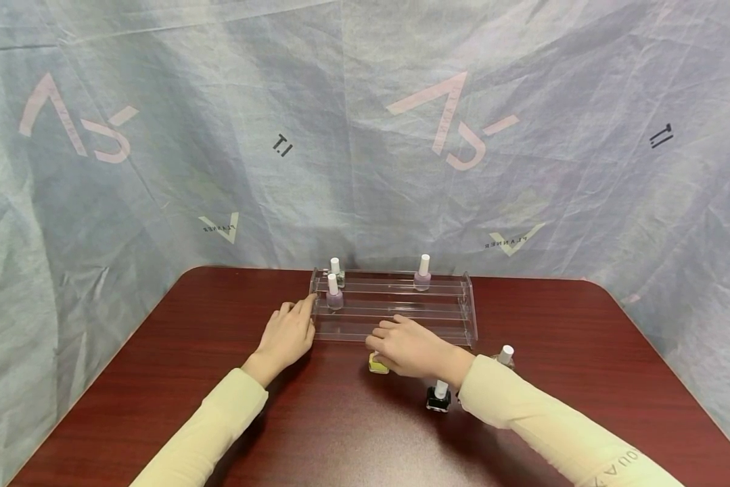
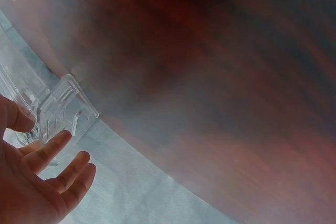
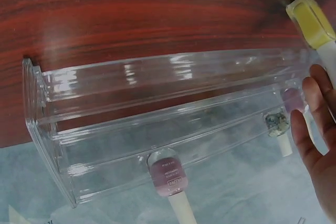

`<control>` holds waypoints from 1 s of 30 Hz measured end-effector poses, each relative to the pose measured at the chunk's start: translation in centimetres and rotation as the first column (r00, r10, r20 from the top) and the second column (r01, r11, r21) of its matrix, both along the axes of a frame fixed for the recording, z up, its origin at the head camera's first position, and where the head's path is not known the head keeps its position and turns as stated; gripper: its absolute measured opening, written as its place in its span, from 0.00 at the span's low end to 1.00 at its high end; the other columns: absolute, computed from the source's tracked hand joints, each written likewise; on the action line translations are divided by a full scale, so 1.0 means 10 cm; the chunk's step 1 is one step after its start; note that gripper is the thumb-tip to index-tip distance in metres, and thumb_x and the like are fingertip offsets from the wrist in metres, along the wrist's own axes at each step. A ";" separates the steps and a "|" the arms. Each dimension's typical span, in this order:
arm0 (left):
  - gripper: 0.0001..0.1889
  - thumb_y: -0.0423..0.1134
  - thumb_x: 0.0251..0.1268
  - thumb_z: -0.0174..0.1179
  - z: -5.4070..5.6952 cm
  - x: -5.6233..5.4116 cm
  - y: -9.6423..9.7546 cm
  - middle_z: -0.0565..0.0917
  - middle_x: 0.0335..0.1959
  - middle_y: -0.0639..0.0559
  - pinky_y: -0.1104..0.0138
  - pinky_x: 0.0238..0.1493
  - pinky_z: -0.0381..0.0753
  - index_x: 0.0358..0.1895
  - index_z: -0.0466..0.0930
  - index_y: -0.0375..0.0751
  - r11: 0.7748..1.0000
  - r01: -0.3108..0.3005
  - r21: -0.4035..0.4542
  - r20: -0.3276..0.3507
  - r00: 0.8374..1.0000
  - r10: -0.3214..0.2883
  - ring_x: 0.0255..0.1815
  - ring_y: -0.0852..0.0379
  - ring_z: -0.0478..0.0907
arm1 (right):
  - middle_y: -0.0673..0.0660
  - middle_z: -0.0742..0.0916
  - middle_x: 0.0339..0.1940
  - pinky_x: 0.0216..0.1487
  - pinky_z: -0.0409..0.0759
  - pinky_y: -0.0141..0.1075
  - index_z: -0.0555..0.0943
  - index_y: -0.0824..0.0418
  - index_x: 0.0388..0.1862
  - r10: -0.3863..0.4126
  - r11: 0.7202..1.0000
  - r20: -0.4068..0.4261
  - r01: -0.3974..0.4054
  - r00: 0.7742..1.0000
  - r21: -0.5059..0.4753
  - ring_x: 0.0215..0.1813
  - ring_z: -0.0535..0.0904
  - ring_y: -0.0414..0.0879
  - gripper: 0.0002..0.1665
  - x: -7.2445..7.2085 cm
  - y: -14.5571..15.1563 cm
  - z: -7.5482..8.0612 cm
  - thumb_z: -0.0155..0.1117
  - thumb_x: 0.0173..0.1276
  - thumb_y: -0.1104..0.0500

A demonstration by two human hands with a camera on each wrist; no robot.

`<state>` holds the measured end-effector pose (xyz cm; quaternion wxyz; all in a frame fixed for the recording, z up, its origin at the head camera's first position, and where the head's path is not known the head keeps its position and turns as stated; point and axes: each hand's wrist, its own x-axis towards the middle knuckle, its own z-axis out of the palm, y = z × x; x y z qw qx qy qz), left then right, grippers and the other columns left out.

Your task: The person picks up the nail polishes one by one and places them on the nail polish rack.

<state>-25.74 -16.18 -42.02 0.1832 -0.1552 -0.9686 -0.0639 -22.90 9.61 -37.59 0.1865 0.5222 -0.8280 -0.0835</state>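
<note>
One yellow bottle (image 1: 377, 364) is showing just in front of the clear rack (image 1: 395, 310), slightly left of its middle; from this far off I am not making out whether its base is touching the table (image 1: 127, 365). Its long axis is running up from the glass into its white cap (image 3: 328, 59), and my right hand (image 1: 410, 346) is gripping that cap end from above. The rack is lying beyond the bottle, and I am judging that this forward offset is what the coming move is turning on, the right hand being nearer. My left hand (image 1: 285, 335) is resting well apart from the bottle, its fingers loosely extended and holding nothing I am seeing, at the rack's left end panel (image 2: 65, 106). Farther out, two mauve bottles (image 1: 335, 298) and a glittery bottle (image 1: 340, 278) are standing in the rack, while a black bottle (image 1: 438, 399) is standing on the near side and another bottle (image 1: 507, 355) is half hiding behind my right sleeve (image 1: 559, 426)
</note>
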 end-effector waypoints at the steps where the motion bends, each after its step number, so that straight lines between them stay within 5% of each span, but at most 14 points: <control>1: 0.26 0.37 0.62 0.50 0.00 0.00 0.00 0.78 0.54 0.46 0.53 0.47 0.73 0.65 0.62 0.39 1.000 -0.001 -0.001 -0.004 1.000 0.001 0.52 0.43 0.72 | 0.44 0.82 0.30 0.34 0.68 0.34 0.76 0.52 0.36 -0.002 1.000 -0.003 0.002 1.000 0.005 0.37 0.75 0.41 0.07 0.00 0.00 -0.01 0.59 0.62 0.51; 30: 0.26 0.38 0.63 0.49 -0.02 -0.01 0.00 0.77 0.55 0.45 0.53 0.47 0.73 0.65 0.61 0.39 1.000 -0.001 -0.003 0.007 1.000 0.001 0.53 0.43 0.72 | 0.45 0.82 0.31 0.36 0.72 0.37 0.76 0.52 0.33 -0.005 0.999 -0.016 0.006 1.000 0.047 0.38 0.76 0.41 0.03 0.00 0.01 -0.05 0.60 0.60 0.58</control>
